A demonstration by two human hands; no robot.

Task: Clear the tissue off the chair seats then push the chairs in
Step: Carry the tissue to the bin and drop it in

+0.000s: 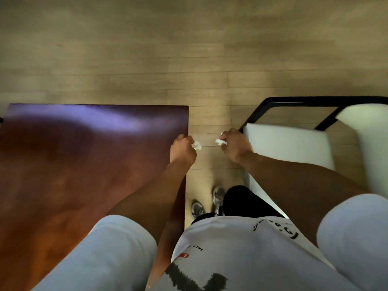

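My left hand (182, 150) is closed around a small crumpled white tissue (196, 145) that pokes out past the fingers, right at the corner of the dark wooden table (84, 156). My right hand (236, 144) grips another white tissue scrap (219, 141) above the floor gap, just left of the chair. The chair (285, 143) on the right has a white cushioned seat, a white backrest and a black metal frame (315, 100). Its visible seat surface is bare. The two hands are close together, about a hand's width apart.
Light wooden plank floor (189, 49) fills the top and the narrow gap between table and chair, where my feet in grey sneakers (207, 201) stand. The table's right edge runs down beside my left arm.
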